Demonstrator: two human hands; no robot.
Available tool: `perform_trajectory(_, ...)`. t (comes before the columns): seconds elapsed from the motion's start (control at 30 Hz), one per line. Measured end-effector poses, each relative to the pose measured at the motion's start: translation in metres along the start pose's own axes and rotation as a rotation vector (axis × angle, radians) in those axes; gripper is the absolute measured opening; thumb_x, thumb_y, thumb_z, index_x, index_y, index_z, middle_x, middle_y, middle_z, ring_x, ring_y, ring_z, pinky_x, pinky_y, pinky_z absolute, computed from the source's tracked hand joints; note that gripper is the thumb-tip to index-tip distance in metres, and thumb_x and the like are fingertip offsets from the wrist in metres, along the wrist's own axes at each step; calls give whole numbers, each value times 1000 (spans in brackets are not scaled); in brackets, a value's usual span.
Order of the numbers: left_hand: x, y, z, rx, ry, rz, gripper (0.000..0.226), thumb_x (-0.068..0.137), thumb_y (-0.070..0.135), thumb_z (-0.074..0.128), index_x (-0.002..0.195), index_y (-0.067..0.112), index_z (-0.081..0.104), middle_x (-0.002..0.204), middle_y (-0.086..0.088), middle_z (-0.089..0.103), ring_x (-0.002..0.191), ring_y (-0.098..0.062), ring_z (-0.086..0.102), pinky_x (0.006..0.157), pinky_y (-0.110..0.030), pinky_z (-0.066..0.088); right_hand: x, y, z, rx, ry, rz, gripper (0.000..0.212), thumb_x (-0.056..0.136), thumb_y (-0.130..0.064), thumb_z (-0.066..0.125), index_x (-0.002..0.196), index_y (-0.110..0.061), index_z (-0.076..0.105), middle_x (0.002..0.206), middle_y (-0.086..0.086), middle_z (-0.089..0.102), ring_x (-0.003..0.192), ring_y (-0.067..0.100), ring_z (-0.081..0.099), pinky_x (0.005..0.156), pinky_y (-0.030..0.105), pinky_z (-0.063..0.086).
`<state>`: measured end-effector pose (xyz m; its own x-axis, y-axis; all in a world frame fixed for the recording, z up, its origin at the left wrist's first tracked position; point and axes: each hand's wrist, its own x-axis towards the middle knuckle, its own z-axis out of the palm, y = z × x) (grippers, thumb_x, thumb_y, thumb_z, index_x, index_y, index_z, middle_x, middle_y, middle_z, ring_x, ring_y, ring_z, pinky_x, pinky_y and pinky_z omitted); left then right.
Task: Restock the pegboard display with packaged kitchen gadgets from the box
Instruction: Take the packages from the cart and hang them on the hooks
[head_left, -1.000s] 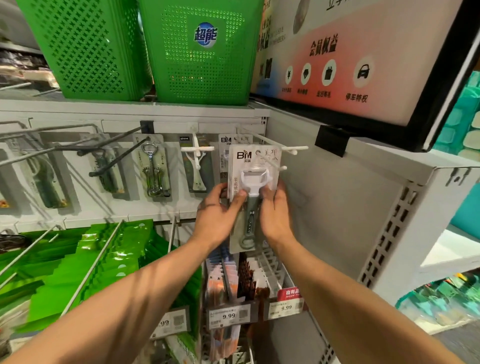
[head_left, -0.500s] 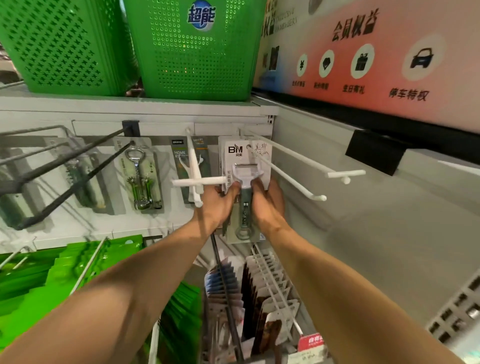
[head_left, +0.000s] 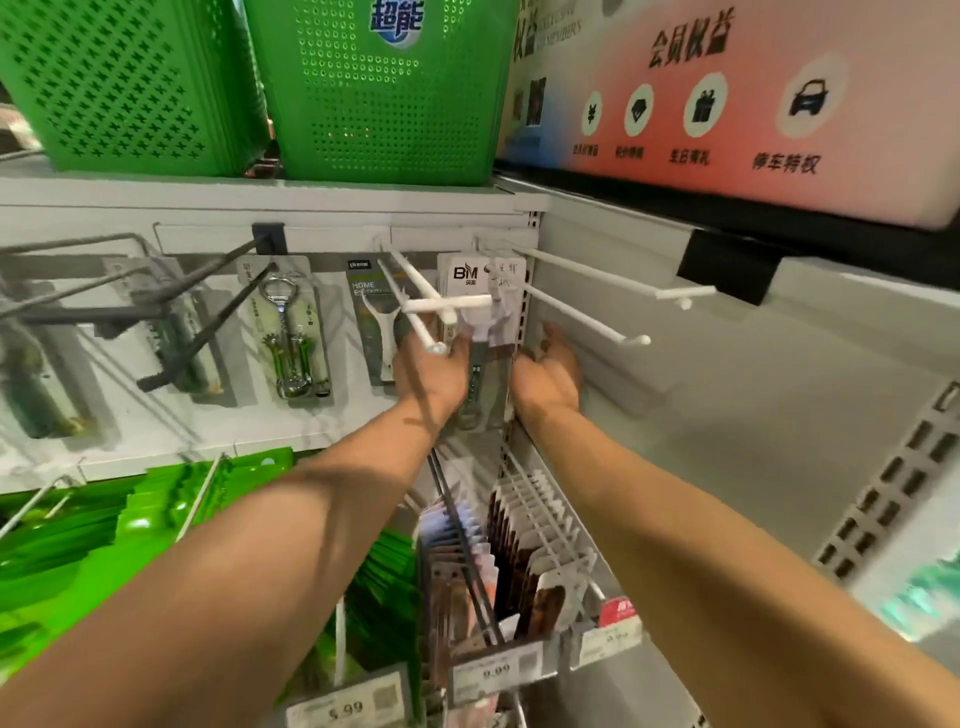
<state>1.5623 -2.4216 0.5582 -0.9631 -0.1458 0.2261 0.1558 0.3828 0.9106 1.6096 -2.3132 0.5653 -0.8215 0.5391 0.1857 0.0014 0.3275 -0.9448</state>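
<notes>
White-carded grey peeler pack (head_left: 485, 332) hangs at white pegboard's (head_left: 353, 415) right edge, between my hands. My left hand (head_left: 431, 371) pinches its left edge; my right hand (head_left: 545, 369) touches its right edge, grip unclear.

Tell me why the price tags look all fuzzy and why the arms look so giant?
Head view: the price tags are smeared, probably because the camera was moving; the peeler pack between the left hand and right hand is blurry too. Head view: the wide lens stretches things near the edges, so the arms look huge and the white hooks fan out.
</notes>
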Motion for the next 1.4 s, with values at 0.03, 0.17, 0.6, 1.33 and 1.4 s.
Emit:
perform_trajectory(0.03,-9,3,-4,26,8,10,50,104,36,64,144,7,55,139,-14,66,128,-31,63,82,-20,41,-11,-1,-5,-29,19,0,33,101,-16,55,135,-14,58,132,10,65,123,28,59,88,20,37)
perform_trajectory(0.17,-59,20,-20,-27,-31,64,35,106,27,58,137,12,62,132,-12,70,125,-30,63,100,-30,46,-60,0,-29,-49,78,-18,35,98,-13,52,130,-14,66,128,10,70,122,29,62,103,28,41)
perform_trajectory(0.6,-285,3,-10,-89,-374,72,31,105,27,62,126,5,65,109,-10,69,101,-24,65,86,-19,48,-268,67,-162,-15,280,106,25,100,-27,55,123,-22,64,106,6,73,99,25,66,88,28,49)
perform_trajectory(1.33,-547,-166,225,303,-1326,-64,11,104,31,61,109,21,63,118,-4,72,105,-30,71,86,-37,54,-425,435,-333,-95,563,1052,20,94,-40,50,87,-26,63,96,3,76,84,27,73,80,43,62)
perform_trajectory(1.4,-552,-195,241,370,-1362,-105,7,104,31,61,106,24,62,119,-9,72,107,-34,70,89,-42,56,-434,467,-333,-52,569,1124,31,93,-46,46,97,-25,67,92,6,77,83,30,74,78,48,63)
